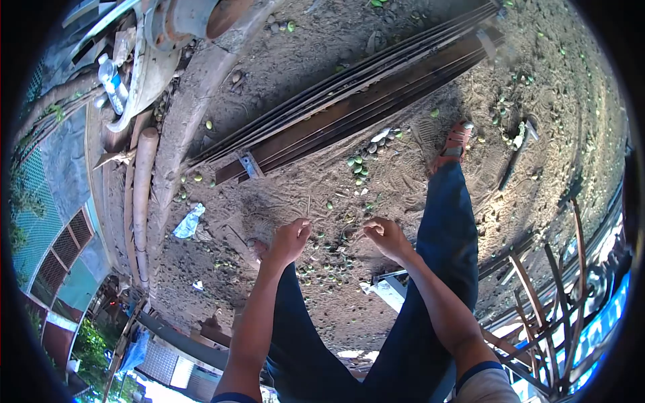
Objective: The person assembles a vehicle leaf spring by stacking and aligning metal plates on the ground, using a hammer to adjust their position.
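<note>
Sandy ground point(282, 195) forms the base surface and carries footprints and debris. A bundle of long, narrow slats point(356, 101) lies on it beyond the hands, running diagonally from a nearer left end to a farther right end; a binding strip point(250, 165) crosses the left end. On the near right, dark poles point(580, 242) cross one another at varied angles. Two legs in dark blue trousers point(447, 208) extend forward from the near edge, set apart, with the right leg reaching farther. On the left, a log point(144, 174) lies lengthwise from near to far. The right foot wears a reddish sandal point(457, 140), located just on the near side of the slats. A clear bottle point(113, 84) with a blue label is at the far left.

The left hand point(292, 240) is above the ground between the legs, fingers curled inward. The right hand point(384, 236) is opposite, apart from it, with thumb and forefinger brought close together. Whether either grip pinches anything cannot be told. A crumpled pale wrapper point(189, 221) lies left of the left hand. Small green fruits point(319, 272) are scattered on the ground between and below both hands; a tighter cluster point(359, 170) lies farther out, near the slats.
</note>
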The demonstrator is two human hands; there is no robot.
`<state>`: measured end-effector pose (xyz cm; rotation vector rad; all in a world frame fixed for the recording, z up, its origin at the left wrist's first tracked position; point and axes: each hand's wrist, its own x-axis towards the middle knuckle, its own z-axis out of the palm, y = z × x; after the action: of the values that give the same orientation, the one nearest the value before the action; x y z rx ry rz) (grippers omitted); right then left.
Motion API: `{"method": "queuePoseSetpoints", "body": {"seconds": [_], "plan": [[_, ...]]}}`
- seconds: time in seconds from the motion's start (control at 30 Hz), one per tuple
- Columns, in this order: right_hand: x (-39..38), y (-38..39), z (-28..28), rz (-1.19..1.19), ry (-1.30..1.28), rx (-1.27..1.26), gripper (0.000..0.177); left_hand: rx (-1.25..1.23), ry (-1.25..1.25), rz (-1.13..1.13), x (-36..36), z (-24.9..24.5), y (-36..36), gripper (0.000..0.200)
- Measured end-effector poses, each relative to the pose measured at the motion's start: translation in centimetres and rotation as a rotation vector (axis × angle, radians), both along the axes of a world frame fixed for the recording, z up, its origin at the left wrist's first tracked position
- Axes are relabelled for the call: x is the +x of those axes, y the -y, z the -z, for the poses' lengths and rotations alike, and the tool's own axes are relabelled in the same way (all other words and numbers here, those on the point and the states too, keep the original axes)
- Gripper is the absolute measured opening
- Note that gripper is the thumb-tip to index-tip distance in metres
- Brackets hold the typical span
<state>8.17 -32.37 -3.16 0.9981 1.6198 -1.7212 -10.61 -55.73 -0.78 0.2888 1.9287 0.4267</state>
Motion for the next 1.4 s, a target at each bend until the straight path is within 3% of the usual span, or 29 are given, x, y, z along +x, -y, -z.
{"method": "queuePoseSetpoints", "body": {"seconds": [0.2, 0.33, 0.4, 0.47, 0.53, 0.6, 0.67, 0.7, 0.8, 0.87, 0.93, 1.0, 1.1, 1.13, 1.17, 1.2, 1.27, 1.33, 1.4], "plan": [[0.2, 0.7, 0.7, -0.073, -0.017, -0.035, 0.032, -0.012, -0.016, -0.002, 1.1, -1.6, 0.8, 0.030], [-2.2, 0.6, 0.0, -0.050, -0.030, -0.073, 0.028, -0.011, 0.026, -0.012, 1.9, -0.2, 1.6, 0.029], [-2.4, 1.2, 1.1, 0.126, -0.129, -0.191, 0.028, 0.001, -0.015, -0.038, 1.9, 1.2, 1.1, 0.028], [-4.7, -0.1, -0.6, 0.106, -0.138, -0.239, 0.030, 0.036, -0.041, -0.052, 2.7, 1.8, 0.5, 0.027], [-5.2, -1.3, -1.2, 0.179, 0.013, -0.272, 0.027, 0.055, -0.043, -0.110, 3.9, 1.8, -0.4, 0.028], [-3.0, -1.0, 1.4, 0.244, 0.001, -0.240, 0.026, 0.017, 0.056, -0.033, 5.4, 1.1, -1.0, 0.029], [-2.7, -0.6, 1.9, 0.302, 0.004, -0.220, 0.027, 0.120, 0.164, -0.174, 7.9, 1.0, -1.2, 0.026], [-3.8, -1.2, 0.6, 0.101, 0.078, -0.086, 0.026, 0.161, 0.159, -0.146, 8.7, 1.0, -1.5, 0.024], [-5.0, -1.4, -1.0, 0.136, -0.024, -0.182, 0.027, 0.205, 0.179, -0.060, 9.8, 2.8, -2.6, 0.023], [-4.5, -1.3, -0.2, 0.154, -0.048, -0.180, 0.025, 0.001, 0.219, 0.039, 8.8, 3.3, -2.8, 0.020], [-4.4, -1.0, 0.4, 0.337, -0.026, -0.257, 0.023, 0.004, 0.142, 0.034, 8.3, 3.3, -1.8, 0.020], [-4.5, -0.7, 0.3, 0.394, -0.016, -0.294, 0.021, 0.090, 0.076, -0.023, 6.8, 3.1, -2.1, 0.020], [-4.3, -0.6, 0.0, 0.264, 0.085, -0.227, 0.023, 0.225, 0.075, -0.230, 6.3, 4.9, 0.0, 0.018], [-4.4, -0.5, -0.1, 0.218, 0.078, -0.203, 0.025, 0.176, 0.261, -0.365, 5.6, 5.1, 0.1, 0.019], [-4.9, -0.9, -0.9, 0.114, 0.077, -0.125, 0.027, 0.206, 0.278, -0.410, 6.2, 7.7, 2.0, 0.019], [-4.8, -0.9, -0.7, 0.112, 0.031, -0.081, 0.028, 0.186, 0.259, -0.393, 4.3, 5.6, -0.4, 0.018], [-5.5, -1.7, -1.3, 0.151, -0.010, -0.036, 0.029, 0.183, 0.168, -0.235, 4.1, 7.5, 0.0, 0.017], [-5.5, -2.6, -1.1, 0.181, 0.056, -0.173, 0.032, 0.122, -0.001, -0.016, 4.3, 7.9, 0.4, 0.016], [-4.9, -2.2, -0.4, 0.250, 0.014, -0.146, 0.032, 0.121, -0.030, 0.053, 4.0, 5.1, -2.1, 0.016]]}}
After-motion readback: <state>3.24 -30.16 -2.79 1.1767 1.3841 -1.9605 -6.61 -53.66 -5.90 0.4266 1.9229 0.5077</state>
